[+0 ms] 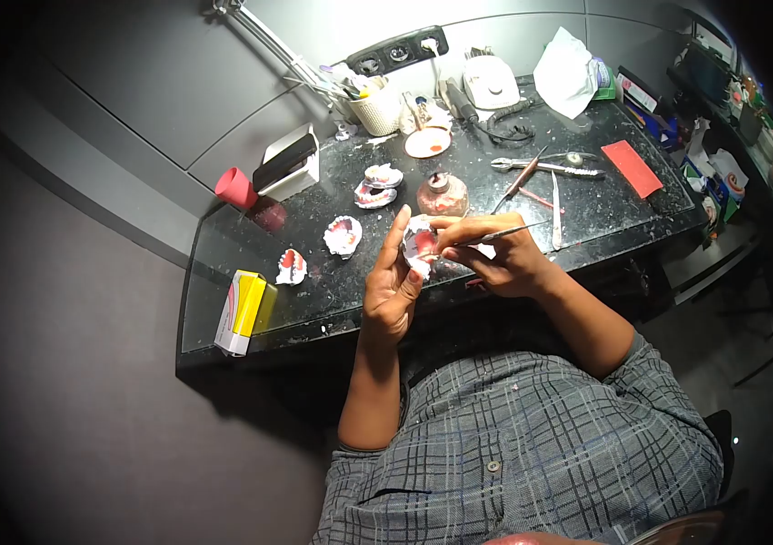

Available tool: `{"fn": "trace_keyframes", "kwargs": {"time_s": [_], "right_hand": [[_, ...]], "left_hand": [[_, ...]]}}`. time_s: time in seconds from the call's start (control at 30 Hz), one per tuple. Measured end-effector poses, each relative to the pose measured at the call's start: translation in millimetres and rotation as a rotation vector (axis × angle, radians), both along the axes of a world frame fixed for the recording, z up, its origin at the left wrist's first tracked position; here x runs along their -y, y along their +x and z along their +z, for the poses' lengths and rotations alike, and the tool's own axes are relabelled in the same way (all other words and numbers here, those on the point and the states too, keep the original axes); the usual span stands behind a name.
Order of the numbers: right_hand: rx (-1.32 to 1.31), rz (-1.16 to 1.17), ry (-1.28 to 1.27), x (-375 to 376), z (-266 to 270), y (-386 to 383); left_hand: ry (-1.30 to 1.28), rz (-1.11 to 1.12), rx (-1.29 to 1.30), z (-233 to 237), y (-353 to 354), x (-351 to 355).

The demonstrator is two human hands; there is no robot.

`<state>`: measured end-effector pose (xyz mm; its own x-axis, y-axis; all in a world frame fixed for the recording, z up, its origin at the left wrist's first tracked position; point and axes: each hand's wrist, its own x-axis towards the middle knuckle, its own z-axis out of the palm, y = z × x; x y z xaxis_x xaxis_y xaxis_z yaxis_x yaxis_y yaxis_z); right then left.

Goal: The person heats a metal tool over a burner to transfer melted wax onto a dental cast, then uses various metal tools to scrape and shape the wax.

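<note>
Fingers of the left hand (pixel 393 286) grip the dental cast (pixel 420 247) above the counter's (pixel 314 313) near edge; those of the right hand (pixel 503 257) pinch a thin tool (pixel 500 233) at it.

Glossy black tabletop (pixel 314 313), rough white-and-red cast (pixel 420 250), matt red sheet (pixel 632 169)

The left fingers (pixel 394 240) partly hide the red-and-white cast (pixel 423 243).

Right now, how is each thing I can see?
Dental cast, held in the left hand
Thin tool, held in the right hand
Woven holder, filled
Socket strip, one white plug in
Red sheet, lying flat
White bag, crumpled
</note>
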<state>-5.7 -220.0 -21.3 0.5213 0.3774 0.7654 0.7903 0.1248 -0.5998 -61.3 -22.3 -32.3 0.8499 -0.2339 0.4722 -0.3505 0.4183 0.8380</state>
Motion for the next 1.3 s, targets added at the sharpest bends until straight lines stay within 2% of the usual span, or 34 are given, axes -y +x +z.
{"fn": "trace_keyframes", "kwargs": {"time_s": [0.17,0.23,0.3,0.37,0.43,0.47,0.5,0.57,0.63,0.7,0.8,0.9,1.03,1.1,1.13,1.23,1.3], "right_hand": [[-0.019,-0.037,0.013,1,1,2],[0.023,0.034,0.024,3,0,5],[-0.088,0.030,0.130,6,3,5],[-0.332,0.181,0.349,4,-3,4],[-0.338,0.169,0.352,8,-5,3],[-0.475,0.198,0.281,16,-6,1],[-0.610,0.229,0.208,20,-7,0],[-0.613,0.232,0.211,14,-7,1],[-0.345,0.086,0.307,0,-10,2],[-0.285,0.088,0.342,-5,-16,8],[-0.180,-0.075,0.077,4,-9,5],[-0.064,-0.168,-0.003,4,0,0],[0.121,-0.139,0.086,-2,-12,12],[-0.185,0.031,0.262,-6,-19,7],[-0.186,0.033,0.260,-5,-18,4],[-0.327,-0.038,0.201,1,-10,-4],[-0.451,-0.182,0.045,4,-5,-6]], "left_hand": [[0.033,0.036,0.008,0,0,1],[-0.030,0.068,-0.011,-4,3,0],[-0.083,0.076,-0.016,-6,6,-3],[-0.137,0.084,-0.019,-5,8,-5],[-0.284,0.072,-0.109,-2,6,-5],[-0.352,0.080,-0.138,-3,6,-5],[-0.348,0.084,-0.136,-5,6,-6],[-0.309,0.221,-0.107,-10,10,-8],[-0.269,0.273,-0.042,-10,11,-3],[-0.177,0.365,-0.043,-9,7,2],[-0.078,0.381,-0.027,-10,8,5],[0.028,0.383,-0.015,-9,8,7],[0.104,0.375,-0.035,-8,9,7],[0.123,0.401,-0.074,-5,7,9],[0.121,0.403,-0.074,-7,7,8],[0.205,0.409,-0.051,-12,9,4],[0.217,0.474,-0.002,-13,10,5]]}}
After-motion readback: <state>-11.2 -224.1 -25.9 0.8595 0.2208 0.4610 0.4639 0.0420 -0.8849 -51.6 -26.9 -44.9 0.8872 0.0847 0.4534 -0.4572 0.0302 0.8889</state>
